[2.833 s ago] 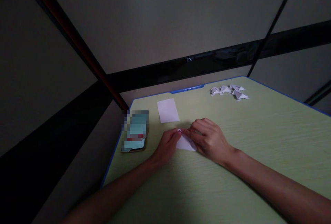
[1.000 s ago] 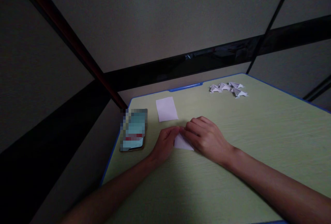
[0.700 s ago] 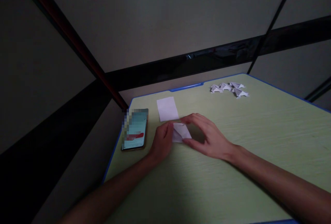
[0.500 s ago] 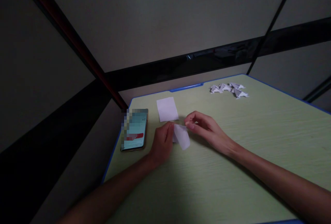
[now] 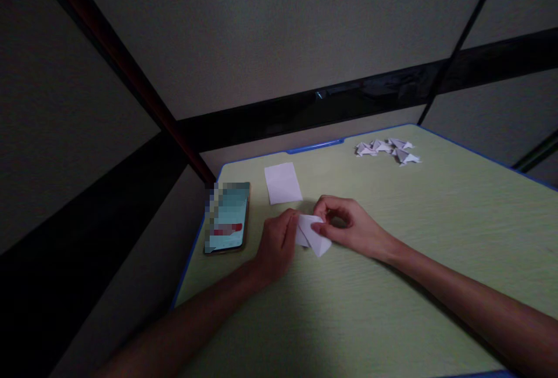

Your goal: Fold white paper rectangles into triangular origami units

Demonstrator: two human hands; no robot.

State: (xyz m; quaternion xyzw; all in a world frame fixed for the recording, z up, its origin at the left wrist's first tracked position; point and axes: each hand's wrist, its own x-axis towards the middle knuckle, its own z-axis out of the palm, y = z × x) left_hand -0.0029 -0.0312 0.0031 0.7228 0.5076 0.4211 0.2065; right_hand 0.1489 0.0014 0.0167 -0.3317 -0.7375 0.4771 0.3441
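Observation:
A small folded piece of white paper (image 5: 314, 237) is held between my two hands, just above the light green table. My left hand (image 5: 279, 241) pinches its left side, thumb on top and fingers curled. My right hand (image 5: 344, 221) grips the right edge between thumb and bent index finger. A flap of the paper points down toward me, with a crease line running across it. Part of the paper is hidden behind my fingers. Just beyond my hands, a flat square sheet of white paper (image 5: 283, 183) lies on the table.
To the left lies a phone (image 5: 229, 218) with its screen lit, near the table's blue edge. Several folded paper figures (image 5: 405, 156) sit together at the far right. A blue strip (image 5: 316, 146) runs along the back edge, and a panelled wall (image 5: 279, 35) rises behind.
My right hand has moved slightly down and now presses on the paper's right side. The flap, curved and loose before, now looks flatter and more pointed. The left hand stays in nearly the same place.

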